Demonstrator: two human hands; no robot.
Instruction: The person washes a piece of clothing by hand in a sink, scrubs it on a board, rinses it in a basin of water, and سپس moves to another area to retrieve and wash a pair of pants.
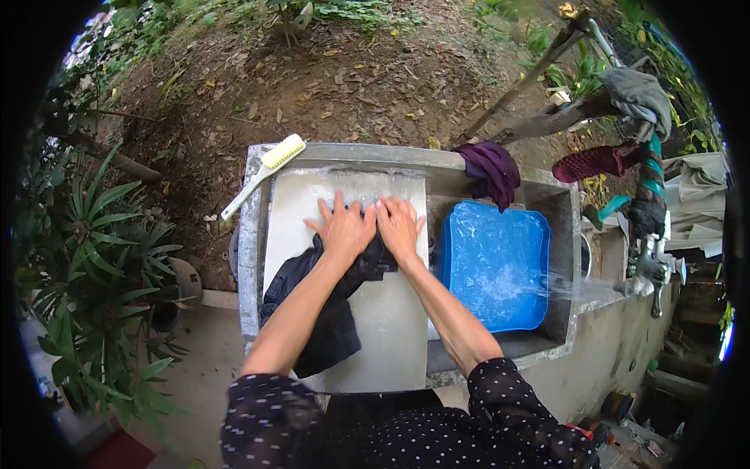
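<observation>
Wet black cloth (328,311) lies bunched on a pale slab (392,334) set over the left part of a concrete sink (363,153). My left hand (345,231) presses down on the cloth's upper part, with fingers spread. Beside it, nearly touching at the thumbs, my right hand (399,228) rests on the cloth's right end; whether its fingers grip is unclear. A white-handled scrub brush (263,176) lies bristles up across the sink's upper left corner. In the basin to the right, water runs into a blue plastic tub (495,264).
A metal tap (653,267) sprays water leftward from the right. Dark purple cloth (489,170) hangs over the sink's far rim. A maroon knitted item (595,164) and a grey cloth (638,99) hang by branches. Leafy plants (94,234) stand at the left.
</observation>
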